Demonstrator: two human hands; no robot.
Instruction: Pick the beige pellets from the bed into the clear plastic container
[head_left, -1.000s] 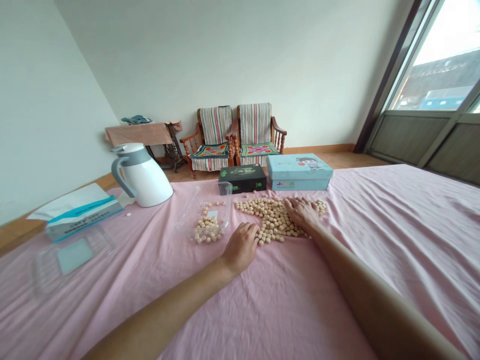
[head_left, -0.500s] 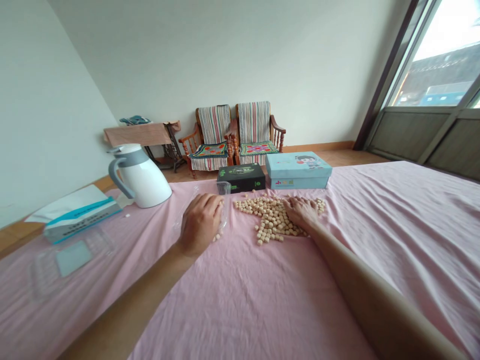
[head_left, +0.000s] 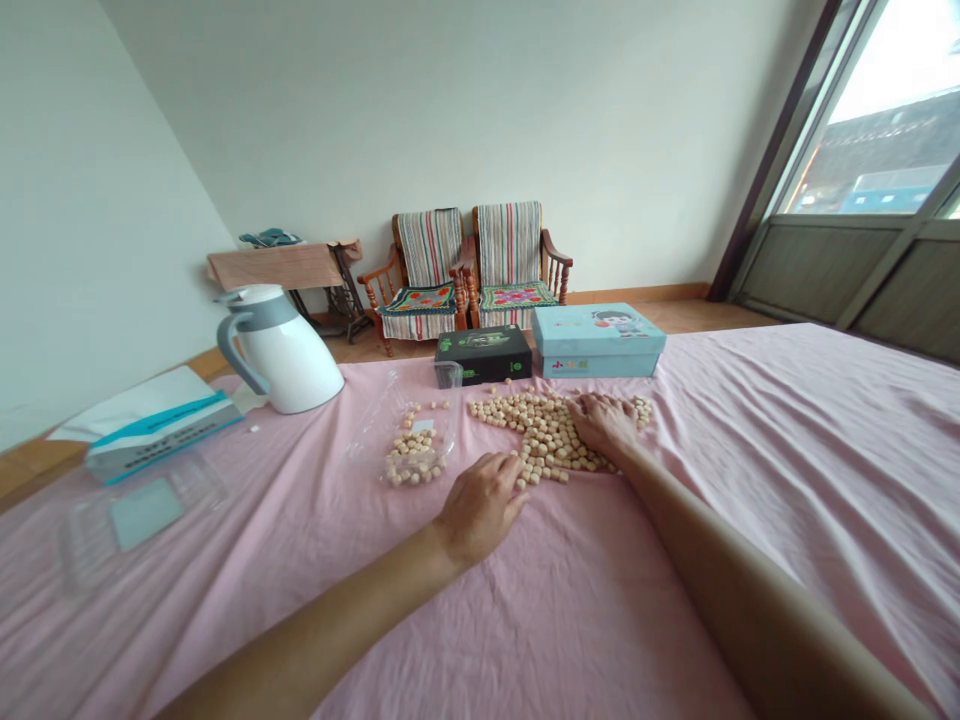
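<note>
A pile of small, rounded, cube-like beige pieces (head_left: 547, 430) lies spread on the pink cloth. At its near left edge is my left hand (head_left: 480, 505), back up, with the fingers curled together against the outermost pieces; whatever is between the fingertips is hidden. My right hand (head_left: 604, 420) rests palm down on the right part of the pile, fingers stretched out over the pieces. To the left of the pile stands a clear plastic container (head_left: 371, 425) with several of the same pieces inside, gathered mostly toward its near end.
Behind the pile are a black box (head_left: 484, 355) and a light blue box (head_left: 600, 345). A white and grey jug (head_left: 289, 355) stands at the left, beside a tissue pack (head_left: 161, 430). A clear plastic lid or tray (head_left: 82, 530) lies in front of the pack.
My left hand has moved right and nearer to me, from over the clear container to the edge of the pile. The container's contents now show. My right hand stays in place.
</note>
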